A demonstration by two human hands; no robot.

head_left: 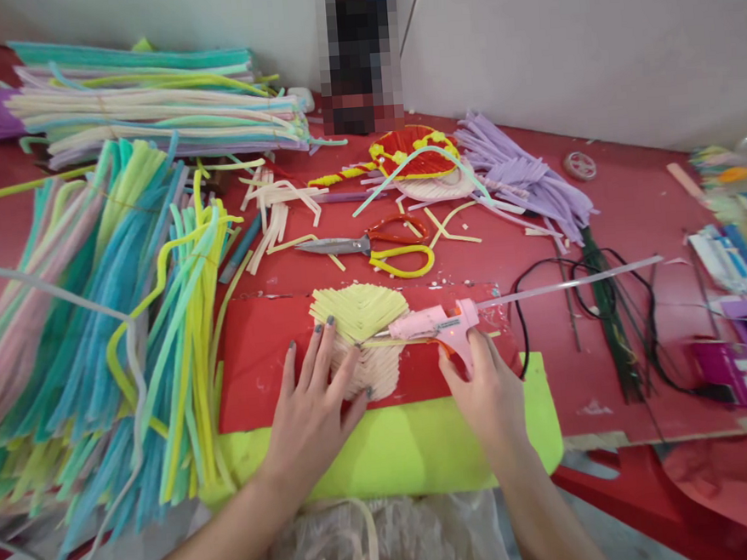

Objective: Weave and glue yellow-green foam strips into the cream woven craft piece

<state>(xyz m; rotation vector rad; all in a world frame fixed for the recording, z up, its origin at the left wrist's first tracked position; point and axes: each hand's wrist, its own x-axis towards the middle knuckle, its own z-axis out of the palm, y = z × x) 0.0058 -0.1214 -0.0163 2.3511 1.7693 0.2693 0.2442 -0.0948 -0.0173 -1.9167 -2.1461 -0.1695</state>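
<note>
My right hand point(486, 383) grips a pink hot glue gun point(437, 322) by its handle, with a long clear glue stick point(572, 283) poking out of its back. The gun's nozzle points left, at a leaf-like piece of pipe cleaners point(359, 311), pale yellow on top and cream below. Fingers spread, my left hand point(318, 395) lies flat on the lower left of that piece. A pale yellow pipe cleaner point(403, 342) runs sideways just under the nozzle. Beneath everything is a red sheet point(257, 365) on a lime green mat point(411, 448).
Scissors point(371, 246) with red and yellow handles lie beyond the sheet. Bundles of coloured pipe cleaners point(96, 333) crowd the left, and a lilac bundle point(525, 167) lies at the back. A red and yellow fan-shaped piece point(412, 151) is behind the scissors. A black cord point(523, 321) curls at right.
</note>
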